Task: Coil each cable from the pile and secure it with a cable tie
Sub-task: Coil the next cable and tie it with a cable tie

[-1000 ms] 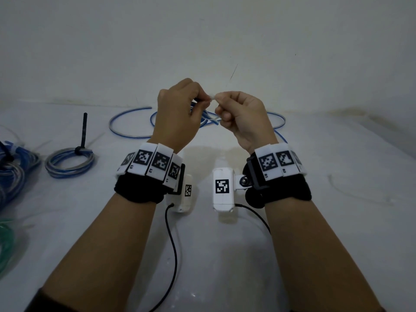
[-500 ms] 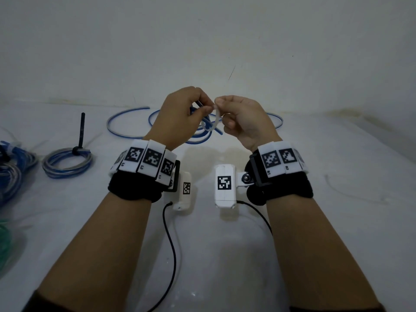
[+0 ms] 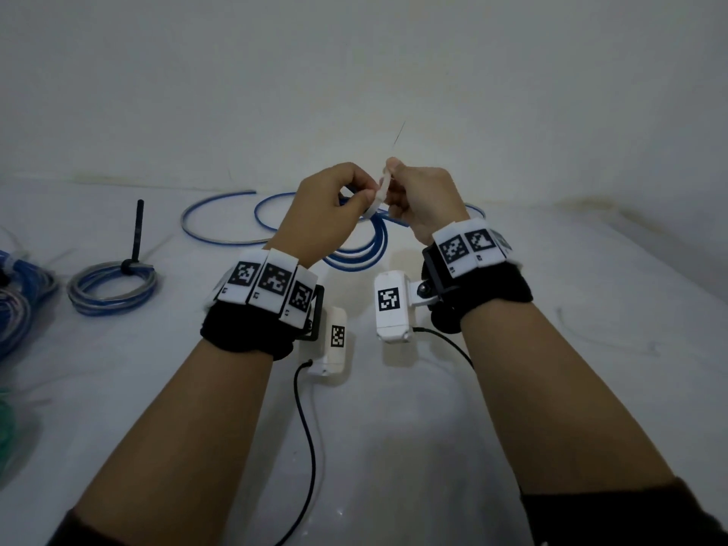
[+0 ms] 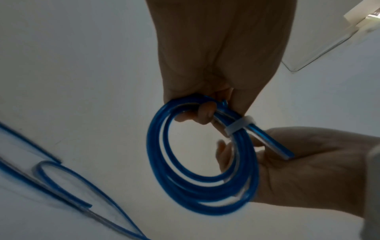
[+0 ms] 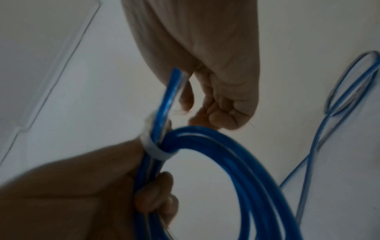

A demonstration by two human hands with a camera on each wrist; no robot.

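L hand (image 3: 327, 206) grips the blue cable coil (image 4: 197, 170) up off the white table (image 3: 394, 447), fingers curled round the strands. R hand (image 3: 425, 202) pinches the tail of the white cable tie (image 4: 239, 125), which is looped round the coil by its cut end. Behind the hands, loose blue cable (image 3: 220, 226) lies on the table, partly hidden by them. Far left: tied coil w/ black tie (image 3: 112, 287), apart from more blue cable bundles (image 3: 19, 305) at the edge.
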